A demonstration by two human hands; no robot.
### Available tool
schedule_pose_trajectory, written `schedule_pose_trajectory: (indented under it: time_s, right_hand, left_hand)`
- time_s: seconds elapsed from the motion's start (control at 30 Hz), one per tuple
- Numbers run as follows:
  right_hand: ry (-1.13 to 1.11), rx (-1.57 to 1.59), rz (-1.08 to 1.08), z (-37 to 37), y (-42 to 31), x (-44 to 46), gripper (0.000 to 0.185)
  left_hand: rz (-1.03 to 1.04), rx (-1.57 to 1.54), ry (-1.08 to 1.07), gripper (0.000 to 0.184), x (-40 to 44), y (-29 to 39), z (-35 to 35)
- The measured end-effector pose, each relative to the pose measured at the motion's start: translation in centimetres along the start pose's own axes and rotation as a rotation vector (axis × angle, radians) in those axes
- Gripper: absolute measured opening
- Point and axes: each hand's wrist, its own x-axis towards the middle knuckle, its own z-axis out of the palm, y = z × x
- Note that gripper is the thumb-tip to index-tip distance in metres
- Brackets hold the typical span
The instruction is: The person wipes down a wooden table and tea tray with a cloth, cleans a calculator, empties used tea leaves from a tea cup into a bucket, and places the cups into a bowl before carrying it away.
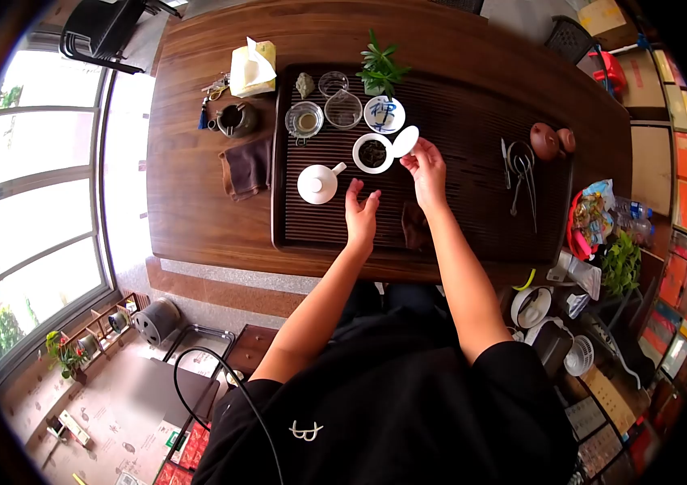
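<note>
My right hand (427, 171) pinches a white lid (405, 141), tilted up at the right rim of a white lidded tea bowl (366, 167). Dark tea leaves (373, 153) lie inside the bowl. Just below the bowl, my left hand (362, 212) is empty, thumb and fingers apart. To its left stands a small white teapot (317, 185) with its handle pointing up and right. Behind the bowl are a white dish with blue writing (384, 115), a glass pitcher (344, 111) and a glass cup (304, 120) containing pale liquid.
The slatted tea tray (472, 129) carries a potted plant (381, 69), metal tea tools (521, 174) and a reddish-brown clay teapot (544, 141). Left of it on the wooden table (190, 178) are a tissue box (252, 69), a dark pot (237, 120) and a folded brown cloth (246, 170).
</note>
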Motion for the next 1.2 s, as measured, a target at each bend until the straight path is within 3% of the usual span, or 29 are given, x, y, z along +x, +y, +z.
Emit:
schedule_pose_trajectory:
  time_s: [0.1,0.13,0.27,0.3,0.37,0.43,0.63,0.7,0.77,0.9,1.0,1.17,1.2]
  right_hand:
    - [0.001,0.170,0.099,-1.7,1.2,-0.5,0.023]
    - [0.002,0.189,0.132,-2.0,1.4,-0.7,0.024]
    - [0.044,0.171,0.173,-4.0,1.3,-2.3,0.028]
    - [0.052,0.174,0.169,-4.6,1.3,-2.8,0.028]
    - [0.211,-0.156,0.131,-6.4,1.8,-3.5,0.032]
    - [0.216,-0.172,0.140,-7.6,1.9,-4.0,0.035]
    - [0.173,-0.166,-0.070,-3.5,-0.7,0.7,0.034]
    - [0.165,-0.322,-0.140,-1.3,-1.1,4.3,0.031]
    - [0.202,-0.697,-0.327,0.4,-0.1,7.0,0.024]
    - [0.209,-0.969,-0.276,2.8,0.8,8.7,0.020]
    - [0.238,-1.070,-0.646,2.6,2.4,10.6,0.020]
    - [0.390,-1.017,-0.539,1.9,3.5,12.2,0.025]
    - [0.364,-0.916,-0.455,1.2,4.2,12.8,0.024]
  left_hand:
    - [0.139,0.099,0.051,0.077,2.5,-0.3,1.7]
    - [0.165,0.056,0.009,0.093,2.9,0.4,2.4]
    - [0.158,0.307,-0.016,0.113,4.7,1.4,3.3]
    - [0.156,0.311,-0.024,0.113,5.3,0.9,3.0]
    - [0.347,0.419,0.063,0.110,6.1,0.3,3.3]
    - [0.457,0.615,0.198,0.106,6.5,0.0,3.8]
    - [0.383,0.632,0.252,0.086,6.2,0.2,4.6]
    - [0.392,0.691,0.213,0.085,5.5,-0.2,3.8]
    - [0.409,0.690,0.179,0.084,4.6,-0.4,3.2]
    - [0.363,0.723,0.030,0.091,4.1,-0.4,1.5]
    - [0.425,0.758,-0.029,0.094,3.5,0.8,1.1]
    - [0.366,0.664,-0.076,0.110,1.9,1.0,0.5]
    - [0.195,0.619,-0.081,0.109,0.6,2.4,1.0]
